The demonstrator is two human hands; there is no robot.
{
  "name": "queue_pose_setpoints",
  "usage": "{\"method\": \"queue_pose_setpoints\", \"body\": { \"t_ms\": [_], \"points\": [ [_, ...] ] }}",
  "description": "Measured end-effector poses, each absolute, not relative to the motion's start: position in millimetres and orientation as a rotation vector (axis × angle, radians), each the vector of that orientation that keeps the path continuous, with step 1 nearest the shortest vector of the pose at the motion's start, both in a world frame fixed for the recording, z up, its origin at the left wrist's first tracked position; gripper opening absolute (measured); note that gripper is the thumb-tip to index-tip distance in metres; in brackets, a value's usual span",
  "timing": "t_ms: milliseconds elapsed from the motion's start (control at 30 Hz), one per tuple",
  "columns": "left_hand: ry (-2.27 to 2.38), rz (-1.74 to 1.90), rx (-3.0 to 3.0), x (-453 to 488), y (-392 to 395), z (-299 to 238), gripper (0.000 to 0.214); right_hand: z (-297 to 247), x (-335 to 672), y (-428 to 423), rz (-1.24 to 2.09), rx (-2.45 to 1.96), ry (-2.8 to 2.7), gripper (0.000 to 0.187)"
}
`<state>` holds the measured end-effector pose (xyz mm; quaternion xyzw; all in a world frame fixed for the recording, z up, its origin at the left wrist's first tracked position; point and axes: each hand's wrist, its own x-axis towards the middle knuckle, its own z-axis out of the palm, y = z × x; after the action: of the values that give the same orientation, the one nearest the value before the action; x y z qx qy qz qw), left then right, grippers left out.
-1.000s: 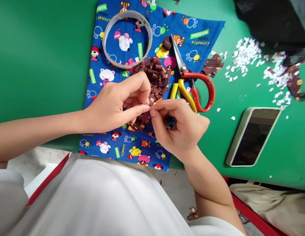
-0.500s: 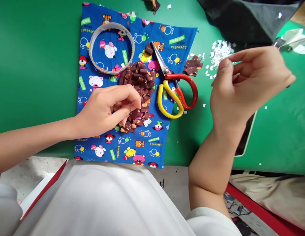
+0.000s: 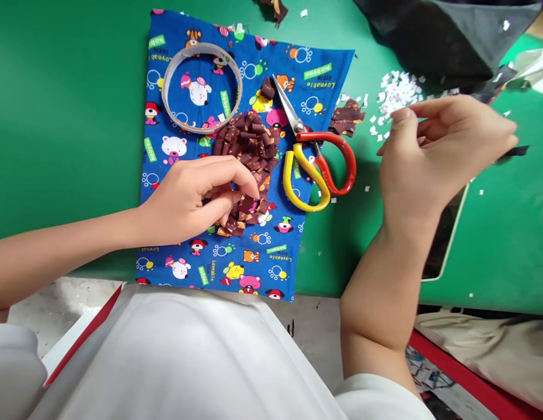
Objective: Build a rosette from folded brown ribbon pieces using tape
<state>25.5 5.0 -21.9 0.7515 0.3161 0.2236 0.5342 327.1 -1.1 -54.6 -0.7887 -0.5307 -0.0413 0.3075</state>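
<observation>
My left hand (image 3: 201, 198) rests low over a pile of small brown cut pieces (image 3: 249, 140), speckled with orange. Its fingers are curled in, thumb near the index finger; whatever they hold is hidden. The pile lies on a blue cloth (image 3: 275, 268) printed with cartoon animals. To the right, my right hand (image 3: 446, 140) is raised beside a heap of tiny white bits (image 3: 398, 93), with thumb and index finger pinched together; I cannot make out anything between them. Scissors (image 3: 304, 140) with one red and one yellow handle lie on the cloth, partly past its right edge.
A pale tape ring (image 3: 166, 87) lies on the cloth's upper left. Brown strips (image 3: 348, 118) sit right of the scissors. A black bag or cloth (image 3: 446, 41) is at the upper right. Under my right forearm, a phone-like dark object (image 3: 442, 239) shows on the green table (image 3: 70, 116).
The whole view has shifted slightly. My right hand has dropped a little towards me. The left fingers have moved slightly right over the brown pieces.
</observation>
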Motion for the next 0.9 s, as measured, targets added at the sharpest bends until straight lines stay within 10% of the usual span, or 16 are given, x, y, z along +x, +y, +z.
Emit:
{"method": "queue_pose_setpoints", "body": {
  "t_ms": [900],
  "points": [
    [0.746, 0.589, 1.687, 29.3, -0.2, -24.2, 0.01, -30.2, 205.0, -50.7, 0.472, -1.242, -1.698, 0.014]
  ]
}}
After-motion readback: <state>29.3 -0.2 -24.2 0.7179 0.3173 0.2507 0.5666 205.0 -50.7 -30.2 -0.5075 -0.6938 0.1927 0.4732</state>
